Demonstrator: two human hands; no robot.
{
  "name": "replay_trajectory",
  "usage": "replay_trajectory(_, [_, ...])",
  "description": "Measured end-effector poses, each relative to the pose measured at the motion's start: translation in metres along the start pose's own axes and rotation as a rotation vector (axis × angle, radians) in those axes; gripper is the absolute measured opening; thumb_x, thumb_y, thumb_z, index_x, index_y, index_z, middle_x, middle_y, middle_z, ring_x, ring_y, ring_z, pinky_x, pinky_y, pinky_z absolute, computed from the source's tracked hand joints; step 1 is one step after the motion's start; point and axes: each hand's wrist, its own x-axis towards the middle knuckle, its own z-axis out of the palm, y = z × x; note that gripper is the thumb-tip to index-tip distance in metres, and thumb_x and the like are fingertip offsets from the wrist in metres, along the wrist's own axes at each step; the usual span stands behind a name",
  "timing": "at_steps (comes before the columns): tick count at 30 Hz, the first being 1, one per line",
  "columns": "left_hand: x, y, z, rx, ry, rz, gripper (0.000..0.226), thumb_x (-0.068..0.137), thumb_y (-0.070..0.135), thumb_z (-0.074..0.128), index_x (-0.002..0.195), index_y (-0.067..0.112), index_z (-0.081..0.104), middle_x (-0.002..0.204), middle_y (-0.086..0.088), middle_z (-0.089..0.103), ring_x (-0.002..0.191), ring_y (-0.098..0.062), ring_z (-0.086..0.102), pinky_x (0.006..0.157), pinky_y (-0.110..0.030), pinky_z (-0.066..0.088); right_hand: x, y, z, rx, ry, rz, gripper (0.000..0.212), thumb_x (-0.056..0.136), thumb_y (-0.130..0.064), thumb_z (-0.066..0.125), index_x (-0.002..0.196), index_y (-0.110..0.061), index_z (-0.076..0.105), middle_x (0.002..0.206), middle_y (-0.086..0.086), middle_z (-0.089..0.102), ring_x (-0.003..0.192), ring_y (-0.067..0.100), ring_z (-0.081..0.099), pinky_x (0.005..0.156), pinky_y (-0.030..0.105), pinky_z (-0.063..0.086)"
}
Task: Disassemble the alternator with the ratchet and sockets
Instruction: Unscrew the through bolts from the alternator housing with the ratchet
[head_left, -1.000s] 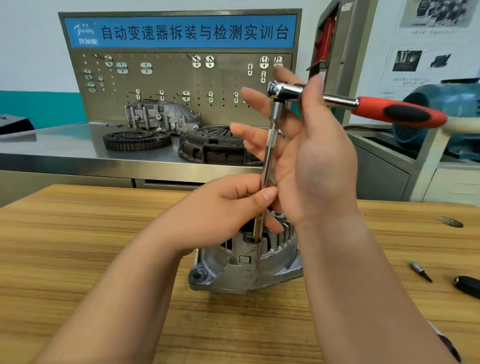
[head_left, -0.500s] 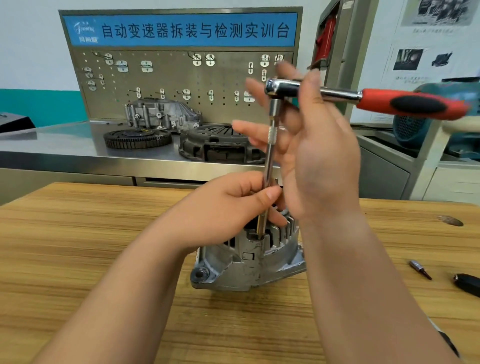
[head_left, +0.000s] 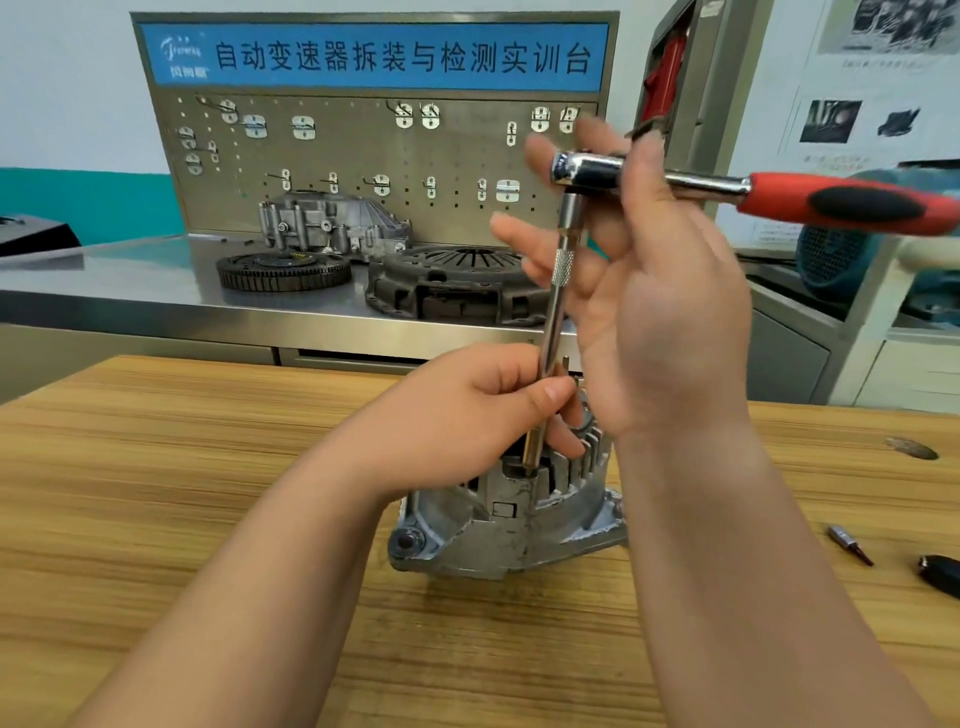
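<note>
Wooden bench carries the alternator at 6 o'clock. Left hand pinches the extension bar low, to steady it in the housing. Right hand, fingers spread, apparently clamps the ratchet under its thumb at 1 o'clock.

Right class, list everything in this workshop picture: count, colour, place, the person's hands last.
cast-metal alternator: one, silver-grey, centre of wooden table.
chrome ratchet with red-and-black handle: one, above the alternator.
chrome extension bar: one, silver, upright from ratchet into alternator.
small screwdriver bit: one, dark, table, right.
black object: one, cut off at table's right edge.
toothed flywheel ring: one, dark, on steel bench behind.
clutch pressure plate: one, dark grey, same bench.
aluminium casting: one, silver, same bench.
pegboard with blue sign: one, grey, behind bench.
blue-green machine: one, far right, partly hidden.
left hand grip: one, round extension bar.
right hand grip: one, pinching ratchet neck.
</note>
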Motion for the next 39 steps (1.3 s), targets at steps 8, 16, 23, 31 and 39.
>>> replay_trajectory(8, [0.003,0.000,0.006,0.083,0.063,-0.015,0.025,0.096,0.024,0.048,0.087,0.007,0.065,0.082,0.000,0.074,0.087,-0.037,0.065,0.086,-0.051,0.050,0.002,0.002,0.000,-0.096,-0.046,-0.167,0.037,0.093,-0.011,0.054,0.130,-0.010,0.054,0.122,0.000,0.066,0.112,0.022,0.062,0.101,0.037,0.048])
replay_trajectory(16, [0.001,0.003,0.005,0.075,0.057,-0.011,0.027,0.097,0.022,0.048,0.084,0.006,0.066,0.082,0.000,0.074,0.087,-0.034,0.065,0.084,-0.048,0.051,0.003,0.003,-0.003,-0.048,0.001,0.085,0.031,0.103,-0.035,0.036,0.102,-0.015,0.060,0.098,0.010,0.074,0.085,0.025,0.072,0.073,0.026,0.052])
replay_trajectory(23, [0.001,0.006,0.009,0.122,0.067,-0.035,0.028,0.096,0.028,0.048,0.089,0.009,0.067,0.079,0.005,0.074,0.074,-0.020,0.066,0.080,-0.041,0.052,0.002,0.003,-0.001,-0.063,-0.064,-0.156,0.034,0.093,-0.013,0.053,0.127,-0.011,0.057,0.137,0.009,0.056,0.115,0.022,0.062,0.094,0.032,0.052])
replay_trajectory(31, [-0.002,0.003,0.000,0.152,0.007,-0.018,0.025,0.098,0.023,0.048,0.084,0.015,0.067,0.070,0.014,0.069,0.067,-0.023,0.057,0.071,-0.034,0.050,0.001,0.005,-0.002,-0.087,-0.021,-0.044,0.022,0.099,-0.023,0.049,0.114,-0.016,0.063,0.113,0.013,0.069,0.081,0.022,0.071,0.078,0.029,0.056])
replay_trajectory(39, [-0.001,0.004,0.003,0.177,0.014,-0.028,0.026,0.098,0.025,0.049,0.081,0.018,0.067,0.061,0.017,0.066,0.053,-0.008,0.053,0.056,-0.026,0.046,0.002,0.007,-0.001,-0.061,-0.055,-0.159,0.024,0.100,-0.017,0.045,0.117,-0.009,0.060,0.117,0.001,0.065,0.081,0.007,0.071,0.089,0.050,0.055])
